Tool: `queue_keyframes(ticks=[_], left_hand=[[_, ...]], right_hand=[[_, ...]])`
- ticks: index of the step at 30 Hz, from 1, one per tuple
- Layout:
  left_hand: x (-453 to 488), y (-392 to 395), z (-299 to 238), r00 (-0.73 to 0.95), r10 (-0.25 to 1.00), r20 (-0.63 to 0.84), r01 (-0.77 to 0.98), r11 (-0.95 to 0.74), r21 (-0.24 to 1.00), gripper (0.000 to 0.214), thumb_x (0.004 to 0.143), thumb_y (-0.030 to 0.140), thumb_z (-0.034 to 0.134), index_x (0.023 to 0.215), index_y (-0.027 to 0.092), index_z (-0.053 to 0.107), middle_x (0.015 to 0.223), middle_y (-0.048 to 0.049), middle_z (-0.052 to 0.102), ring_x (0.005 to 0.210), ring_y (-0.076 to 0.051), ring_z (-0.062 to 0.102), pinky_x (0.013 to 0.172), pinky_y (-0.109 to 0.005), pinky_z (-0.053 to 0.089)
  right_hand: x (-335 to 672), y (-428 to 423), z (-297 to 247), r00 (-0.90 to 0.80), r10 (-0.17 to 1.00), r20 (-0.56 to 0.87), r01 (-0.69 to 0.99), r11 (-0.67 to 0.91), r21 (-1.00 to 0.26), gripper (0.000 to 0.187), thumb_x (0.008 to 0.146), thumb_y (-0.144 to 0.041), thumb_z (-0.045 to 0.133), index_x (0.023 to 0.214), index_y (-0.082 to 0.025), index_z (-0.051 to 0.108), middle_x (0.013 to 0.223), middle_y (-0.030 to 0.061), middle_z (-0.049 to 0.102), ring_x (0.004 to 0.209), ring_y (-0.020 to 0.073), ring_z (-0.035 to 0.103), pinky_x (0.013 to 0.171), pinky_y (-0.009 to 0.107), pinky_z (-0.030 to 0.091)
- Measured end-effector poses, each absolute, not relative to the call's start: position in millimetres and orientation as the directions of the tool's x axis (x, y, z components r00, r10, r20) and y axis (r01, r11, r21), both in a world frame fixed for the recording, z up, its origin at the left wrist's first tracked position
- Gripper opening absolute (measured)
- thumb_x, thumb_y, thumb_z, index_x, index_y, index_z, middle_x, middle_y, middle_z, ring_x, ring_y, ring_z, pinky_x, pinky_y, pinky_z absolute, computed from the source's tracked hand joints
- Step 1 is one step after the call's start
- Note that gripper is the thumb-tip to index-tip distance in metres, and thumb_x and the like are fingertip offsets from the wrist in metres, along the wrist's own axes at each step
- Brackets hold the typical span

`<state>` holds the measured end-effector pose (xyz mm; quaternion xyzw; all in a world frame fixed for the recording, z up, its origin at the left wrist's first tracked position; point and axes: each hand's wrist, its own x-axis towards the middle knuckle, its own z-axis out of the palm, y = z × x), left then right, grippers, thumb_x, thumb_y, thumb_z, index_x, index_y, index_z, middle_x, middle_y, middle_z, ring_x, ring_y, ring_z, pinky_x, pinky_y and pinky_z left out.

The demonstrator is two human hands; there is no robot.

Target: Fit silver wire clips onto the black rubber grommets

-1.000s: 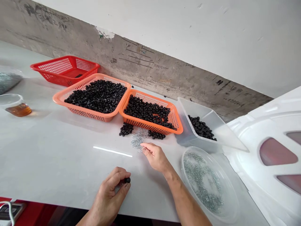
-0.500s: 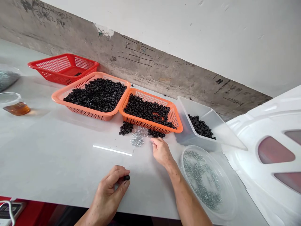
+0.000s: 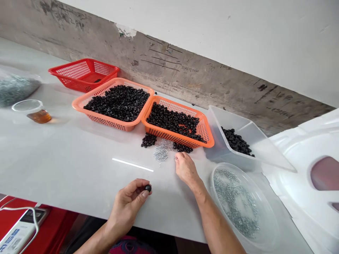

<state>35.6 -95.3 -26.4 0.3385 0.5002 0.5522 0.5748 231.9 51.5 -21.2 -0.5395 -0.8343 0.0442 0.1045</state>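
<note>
Between the thumb and fingers of my left hand (image 3: 132, 197) is a small black ring-like piece (image 3: 148, 188), held just above the table's front part. My right hand (image 3: 186, 168) is closed in a pinch at the table, right of a small heap of shiny silver balls (image 3: 160, 153). Something tiny and silvery shows at its fingertips, too small to make out. Two little piles of black pieces lie beside the balls, one on the left (image 3: 148, 140) and one on the right (image 3: 182, 147), the latter just beyond my right fingertips.
Behind stand an orange basket (image 3: 209, 139) and a larger light-orange basket (image 3: 79, 106), both holding black pieces, and a red basket (image 3: 59, 72). To the right are a clear bin (image 3: 212, 155) and a round tub (image 3: 272, 225) of silvery bits. A cup (image 3: 39, 114) stands left.
The view has shifted, so things sit further right. My left hand has turned slightly, showing more of the black piece. My right hand stays pinched beside the silver balls.
</note>
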Motion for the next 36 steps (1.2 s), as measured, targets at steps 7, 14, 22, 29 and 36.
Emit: queue_keyframes(ticks=[7,14,22,29,36], left_hand=[[35.9,-94.8,-26.2,-0.095,0.974,-0.205,-0.507,0.13,0.852,0.015,0.079,0.023,0.062,0.093,0.017,0.062,0.084,-0.0041,0.065,0.073,-0.014,0.062,0.062,-0.024,0.046],[36.0,-94.6,-27.8,-0.1,0.965,-0.242,-0.531,0.154,0.833,0.021,0.076,0.022,0.064,0.096,0.016,0.065,0.085,-0.0053,0.067,0.072,-0.015,0.062,0.065,-0.027,0.047],[39.1,-96.2,-19.3,-0.074,0.983,-0.167,-0.364,0.129,0.922,0.014,0.078,0.021,0.062,0.091,0.017,0.063,0.075,-0.0018,0.065,0.065,-0.012,0.059,0.061,-0.023,0.049],[39.0,-100.5,-20.1,-0.024,0.994,-0.103,-0.126,0.099,0.987,0.015,0.08,0.022,0.057,0.093,0.018,0.063,0.082,-0.0036,0.067,0.071,-0.015,0.06,0.064,-0.025,0.049],[35.7,-102.6,-18.8,0.088,0.984,-0.155,-0.136,0.166,0.977,0.012,0.081,0.026,0.057,0.088,0.018,0.063,0.078,-0.0038,0.068,0.073,-0.016,0.063,0.068,-0.026,0.05]], right_hand=[[209.1,18.5,8.5,-0.474,0.88,-0.007,0.643,0.341,-0.686,0.01,0.084,-0.018,0.042,0.076,-0.02,0.048,0.064,-0.0025,0.049,0.059,0.0116,0.044,0.055,0.022,0.037],[191.5,-12.2,31.1,-0.648,0.76,-0.048,0.435,0.317,-0.843,0.006,0.082,-0.019,0.052,0.077,-0.019,0.055,0.07,-0.0016,0.053,0.063,0.0106,0.047,0.058,0.021,0.04],[187.5,-17.8,36.6,-0.745,0.667,-0.016,0.369,0.392,-0.843,0.007,0.08,-0.014,0.056,0.078,-0.019,0.06,0.074,-0.0008,0.056,0.07,0.011,0.052,0.068,0.022,0.042],[191.0,-14.7,35.9,-0.768,0.635,-0.087,0.383,0.346,-0.856,0.007,0.076,-0.015,0.061,0.07,-0.019,0.058,0.069,-0.0027,0.054,0.062,0.0095,0.048,0.058,0.02,0.04],[192.0,-9.6,24.4,-0.765,0.606,-0.215,0.398,0.183,-0.899,0.016,0.077,-0.031,0.064,0.073,-0.016,0.057,0.061,-0.0041,0.05,0.055,0.0078,0.044,0.049,0.018,0.036]])
